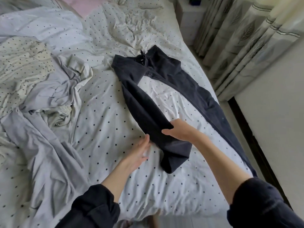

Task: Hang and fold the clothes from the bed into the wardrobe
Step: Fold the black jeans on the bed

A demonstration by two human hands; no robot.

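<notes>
A pair of dark grey trousers lies spread on the bed, waistband at the far end, the two legs apart. One leg runs down along the bed's right edge. My right hand grips the lower part of the other leg, whose cuff folds back below my fingers. Beside that leg's left edge my left hand lies flat on the sheet, fingers straight and touching the fabric.
A crumpled duvet with dots fills the bed's left side. A pink pillow shows at the head. Curtains hang at the right, above a white wall and a narrow floor gap beside the bed.
</notes>
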